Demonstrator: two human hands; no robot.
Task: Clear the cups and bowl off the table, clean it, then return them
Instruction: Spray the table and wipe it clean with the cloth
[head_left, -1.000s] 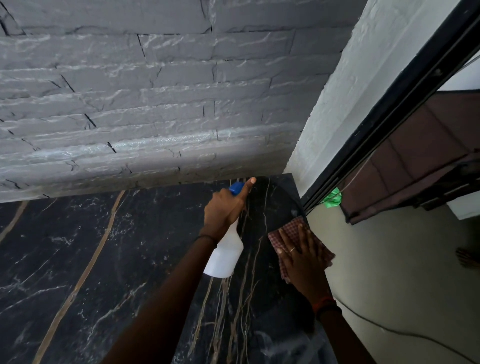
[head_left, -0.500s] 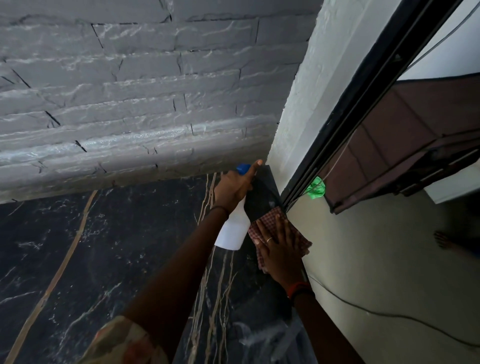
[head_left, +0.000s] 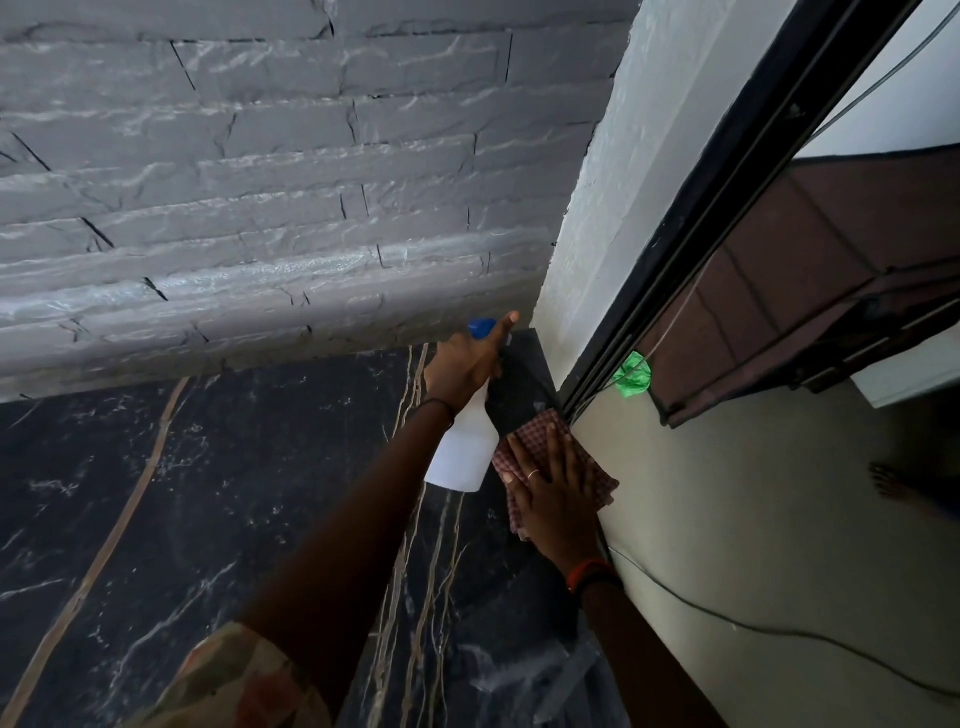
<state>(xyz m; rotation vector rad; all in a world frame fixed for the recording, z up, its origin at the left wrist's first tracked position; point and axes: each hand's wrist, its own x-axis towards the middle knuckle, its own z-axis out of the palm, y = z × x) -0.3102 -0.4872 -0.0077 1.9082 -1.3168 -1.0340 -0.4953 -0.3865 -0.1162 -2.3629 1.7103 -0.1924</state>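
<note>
— Okay, I'm on the head view. My left hand (head_left: 460, 366) has its fingers wrapped round the neck of the white spray bottle (head_left: 465, 457), with the forefinger laid straight out over the blue trigger head (head_left: 482, 327).
— And the right?
— My right hand (head_left: 556, 491) lies flat, fingers spread and straight, pressing the red checked cloth (head_left: 540, 431) onto the black marble table (head_left: 208, 519). Nothing's curled round it, just palm weight.
— Where's the bottle from those fingers?
— Just to their left, close beside the cloth's edge. Its long axis runs away from me, base back near my knuckles and nozzle out beyond the fingertips. It's aimed into the far corner, where the grey stone wall (head_left: 260, 182) meets the white pillar (head_left: 613, 208).
— So which hand takes that corner?
— The right one, I reckon. The last dark wedge of tabletop sits straight ahead of its fingertips, and the cloth pokes out past them toward the black window frame (head_left: 696, 218). I'd judge a push forward along the table's right edge covers it. The left hand only needs to hold the bottle clear.
— Cups and bowl?
— Not in view anywhere, so I take it they're off the table. Wiping is the step in hand.
</note>
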